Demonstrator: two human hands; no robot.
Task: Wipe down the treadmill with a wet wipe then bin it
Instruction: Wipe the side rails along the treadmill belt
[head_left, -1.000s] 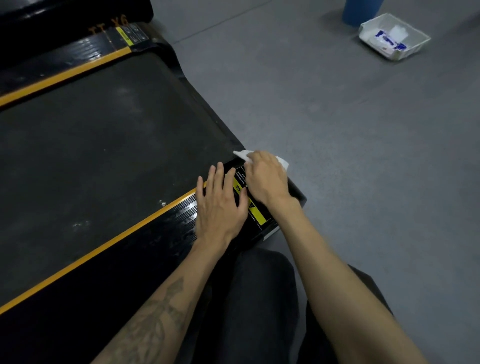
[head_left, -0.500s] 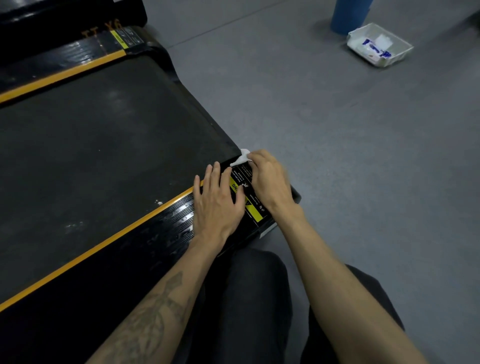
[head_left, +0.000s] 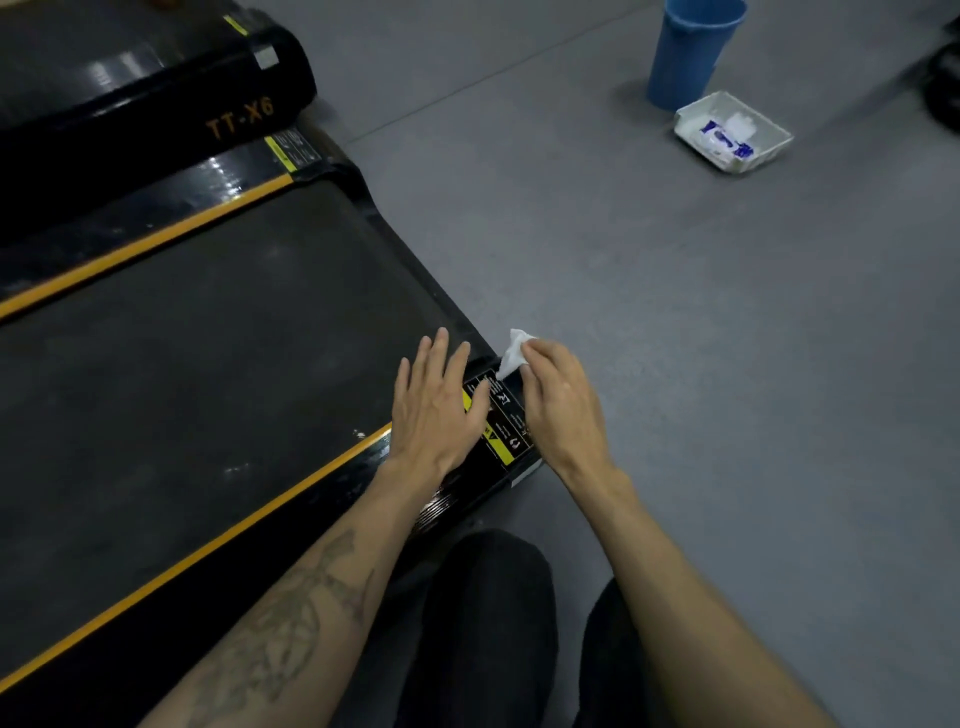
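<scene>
White and limp, the wet wipe shows in the head view bunched at the fingertips of the right hand, whose grip is pinched around it at the rear corner of the treadmill, just past the warning label on the black side rail. I judge the wipe to be very light, soft and damp, so it will fold and crumple under any pressure; a loose pinch at one corner lets it flap, and gathering it under the fingertips, as it is now, seems the better hold for rubbing and for carrying it off later. The left hand lies flat with its fingers straight, released, pressing on the rail and the edge of the label, holding nothing. The running belt looks dull and matt with a few pale specks, bordered by an orange stripe, while the plastic rail is glossy and probably slick when damp. The treadmill sits on a grey floor, smooth with faint seams. Well away across that floor stand a blue bin and, just beside it, a white tray holding what looks like a packet of wipes. The person's dark-trousered knees fill the bottom of the view.
</scene>
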